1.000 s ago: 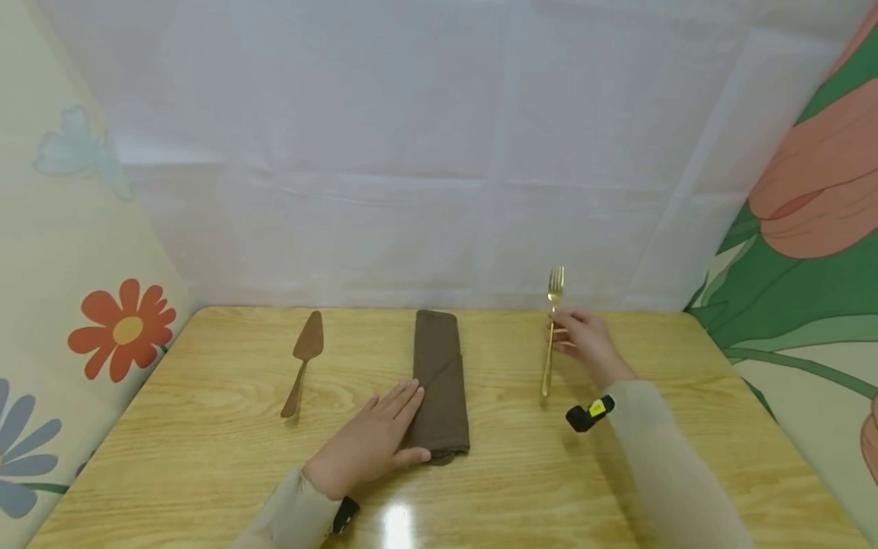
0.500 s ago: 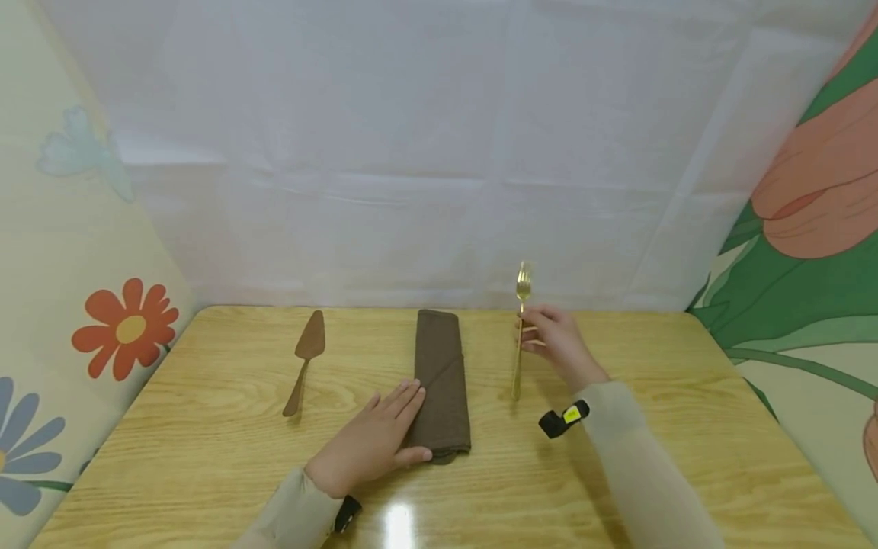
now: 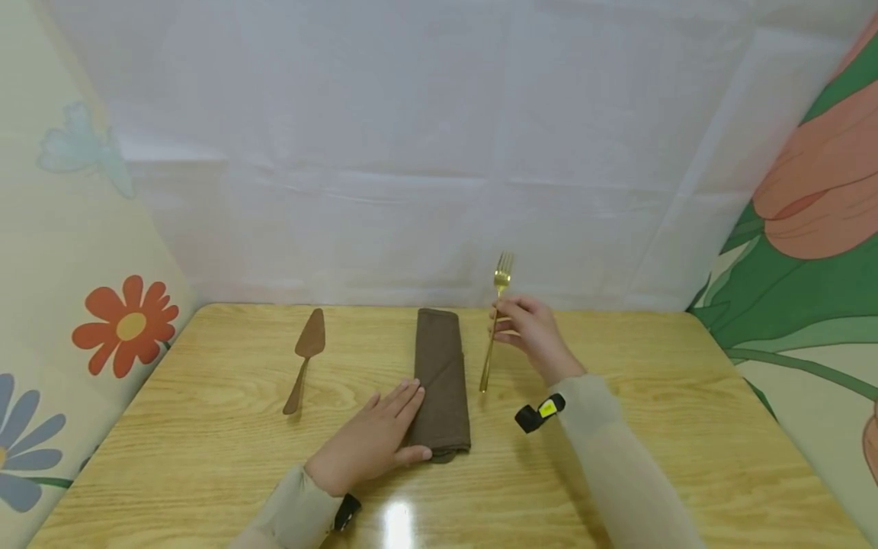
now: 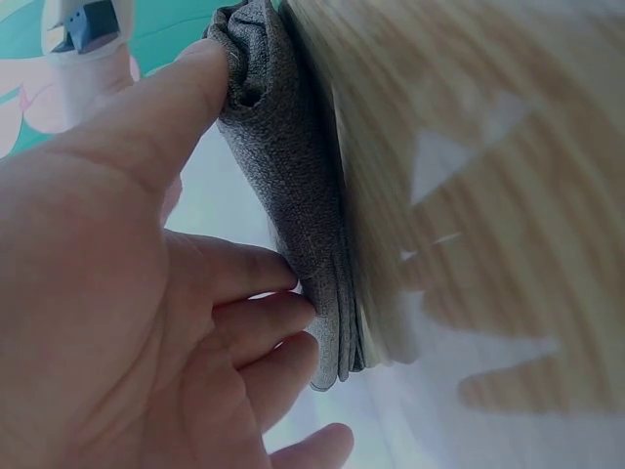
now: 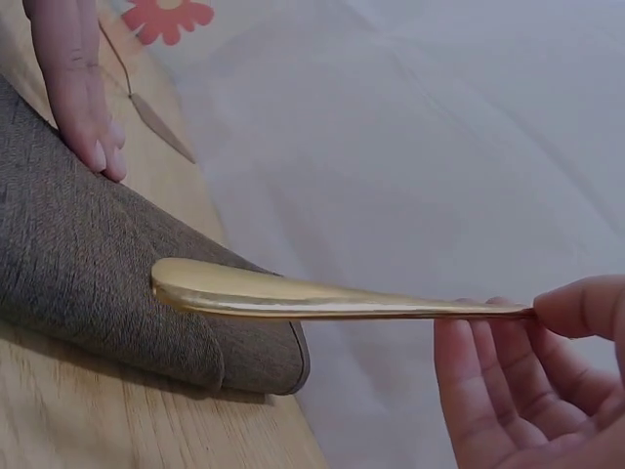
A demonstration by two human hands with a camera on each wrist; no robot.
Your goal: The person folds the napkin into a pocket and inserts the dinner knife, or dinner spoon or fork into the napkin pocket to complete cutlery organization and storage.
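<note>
A folded brown cloth napkin [image 3: 440, 381] lies lengthwise on the wooden table. Along its left side my left hand [image 3: 370, 446] rests, fingers fairly straight, fingertips touching the edge. In the left wrist view, the thumb [image 4: 181, 103] meets one end of the napkin [image 4: 293, 186]. Just right of the napkin, my right hand [image 3: 531, 335] pinches a gold fork [image 3: 503, 276] by its handle between thumb and fingers, tines up and away. The right wrist view shows the fork's handle end [image 5: 244, 288] in front of the napkin [image 5: 98, 244], held off the table.
A copper-coloured cake server [image 3: 310, 339] lies on the table [image 3: 206, 457] at the left, blade pointing away. A white cloth backdrop [image 3: 411, 152] stands behind the table's far edge. Flower-patterned panels [image 3: 130, 328] flank both sides.
My right hand has carried the fork leftward across the table, close to the napkin's right side. The left hand, napkin and cake server have stayed in place.
</note>
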